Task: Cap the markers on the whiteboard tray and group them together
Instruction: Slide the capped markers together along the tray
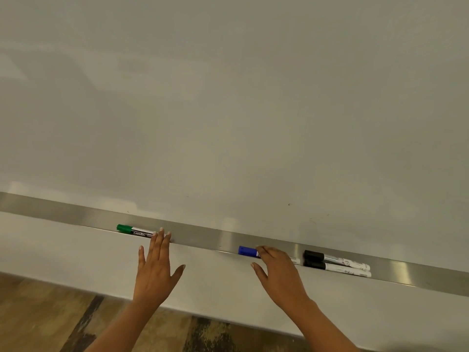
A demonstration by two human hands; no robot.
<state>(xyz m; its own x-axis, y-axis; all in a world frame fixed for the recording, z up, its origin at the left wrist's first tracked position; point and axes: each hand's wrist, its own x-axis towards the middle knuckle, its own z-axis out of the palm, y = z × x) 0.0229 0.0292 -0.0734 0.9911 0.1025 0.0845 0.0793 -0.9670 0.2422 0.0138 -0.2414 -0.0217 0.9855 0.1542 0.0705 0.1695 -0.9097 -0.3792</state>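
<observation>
A metal whiteboard tray (203,233) runs from upper left to lower right. A green-capped marker (133,230) lies in it at the left. My left hand (156,269) is spread, its fingertips touching the right end of that marker. A blue-capped marker (247,251) lies near the middle. My right hand (278,273) rests over its barrel with curled fingers, hiding most of it; whether the fingers grip it is unclear. Two black-capped white markers (336,264) lie side by side just to the right, caps pointing left.
The pale whiteboard surface (228,110) fills the upper view. Below the tray is a light wall panel (76,255), then wood-patterned floor (50,321) at the bottom left.
</observation>
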